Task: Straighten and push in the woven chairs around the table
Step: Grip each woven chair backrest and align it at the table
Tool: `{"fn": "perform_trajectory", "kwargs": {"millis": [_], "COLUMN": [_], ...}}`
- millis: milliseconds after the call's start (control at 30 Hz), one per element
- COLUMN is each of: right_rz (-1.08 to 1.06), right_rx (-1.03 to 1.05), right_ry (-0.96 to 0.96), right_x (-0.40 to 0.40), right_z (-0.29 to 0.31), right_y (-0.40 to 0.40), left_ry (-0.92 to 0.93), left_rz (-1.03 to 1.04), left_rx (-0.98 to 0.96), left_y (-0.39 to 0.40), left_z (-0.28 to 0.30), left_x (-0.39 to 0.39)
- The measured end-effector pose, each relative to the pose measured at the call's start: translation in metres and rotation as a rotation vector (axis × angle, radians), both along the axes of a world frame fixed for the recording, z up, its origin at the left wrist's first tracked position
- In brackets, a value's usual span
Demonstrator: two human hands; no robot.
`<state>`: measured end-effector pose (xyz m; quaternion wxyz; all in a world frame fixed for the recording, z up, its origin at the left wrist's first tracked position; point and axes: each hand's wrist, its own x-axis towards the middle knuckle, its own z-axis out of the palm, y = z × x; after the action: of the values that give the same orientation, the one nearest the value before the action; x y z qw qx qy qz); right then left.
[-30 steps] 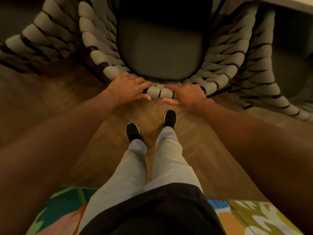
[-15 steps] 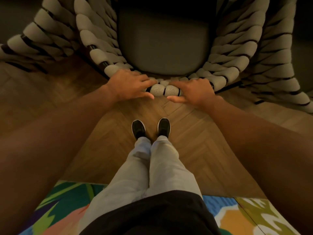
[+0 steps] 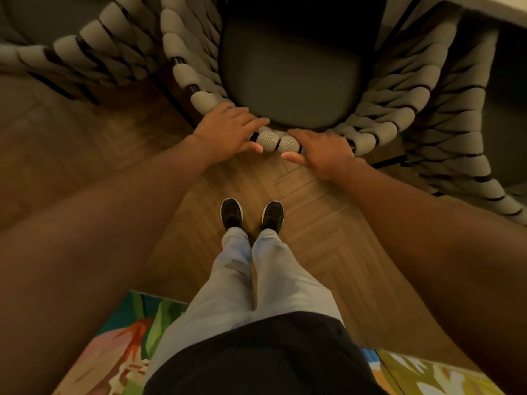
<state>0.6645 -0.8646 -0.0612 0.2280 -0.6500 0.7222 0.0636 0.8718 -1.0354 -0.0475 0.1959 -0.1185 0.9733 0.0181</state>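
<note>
Nearest the camera, a black top hem (image 3: pixel 265 354) and pale grey trousers (image 3: pixel 256 280) fill the lower middle of the head view. A brightly patterned rug (image 3: pixel 114 346) shows at both bottom corners, behind the person's heels. Two black shoes (image 3: pixel 252 213) stand close together on the herringbone wood floor (image 3: pixel 322 223), toes pointing toward the chair.

Both bare forearms reach forward from the frame's sides and meet at the curved back rail of the woven chair (image 3: pixel 393 109). The left hand (image 3: pixel 228 132) lies over the top of the rail left of its centre, fingers fairly straight across the thick grey rope loops and thumb stretched along the near side; it presses on the rail rather than wrapping it. The right hand (image 3: pixel 322 152) rests on the rail just right of centre, fingers draped over the loops and thumb extended on the near side; whether those fingers curl under the rail cannot be told. Two rope loops show between the hands.

Beyond the rail lies the chair's dark seat cushion (image 3: pixel 291 72), its far part in deep shadow. A second woven chair (image 3: pixel 85 52) stands just beside it on the left, a third (image 3: pixel 462 155) on the right. A pale table edge (image 3: pixel 502 7) crosses the top right corner.
</note>
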Motion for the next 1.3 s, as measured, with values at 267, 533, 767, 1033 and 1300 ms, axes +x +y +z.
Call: {"fn": "perform_trajectory", "kwargs": {"millis": [267, 533, 767, 1033, 1300], "right_rz": [-0.031, 0.145, 0.274, 0.308, 0.348], "right_rx": [0.188, 0.100, 0.097, 0.143, 0.122], "right_ry": [-0.074, -0.114, -0.083, -0.107, -0.130], "right_x": [0.038, 0.080, 0.147, 0.266, 0.370], "right_z": [0.052, 0.091, 0.104, 0.094, 0.093], "right_y": [0.010, -0.028, -0.102, -0.178, -0.257], "left_ry": [-0.007, 0.040, 0.065, 0.073, 0.085], "left_rz": [0.356, 0.624, 0.776, 0.862, 0.904], "left_rx": [0.275, 0.271, 0.278, 0.312, 0.276], "left_y": [0.053, 0.048, 0.019, -0.043, -0.112], "left_z": [0.065, 0.080, 0.075, 0.080, 0.073], "left_x": [0.031, 0.119, 0.203, 0.315, 0.422]}}
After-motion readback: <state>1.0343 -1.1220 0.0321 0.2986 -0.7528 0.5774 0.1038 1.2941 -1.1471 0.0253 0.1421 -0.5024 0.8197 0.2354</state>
